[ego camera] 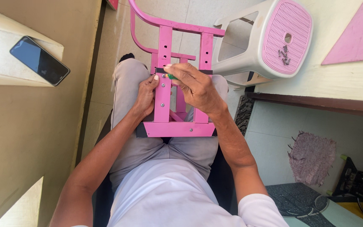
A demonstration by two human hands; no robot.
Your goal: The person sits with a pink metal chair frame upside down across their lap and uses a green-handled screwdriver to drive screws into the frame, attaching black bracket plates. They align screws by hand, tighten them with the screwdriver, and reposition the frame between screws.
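A pink metal frame [164, 54] with flat drilled bars and a curved tube lies across my lap. My left hand [145, 96] grips the side of its left upright bar, thumb pressed near a screw hole. My right hand [194, 86] is closed on a small green-handled tool [170, 77], its tip held against the same bar just below a black strap. The frame's lower cross plate [177, 129] rests on my thighs.
A grey plastic stool with a pink perforated seat [285, 31] stands close at the right, several dark screws [284, 55] lying on it. A dark phone [39, 60] rests in a wall niche at the left. A purple mat [312, 157] lies on the floor at the right.
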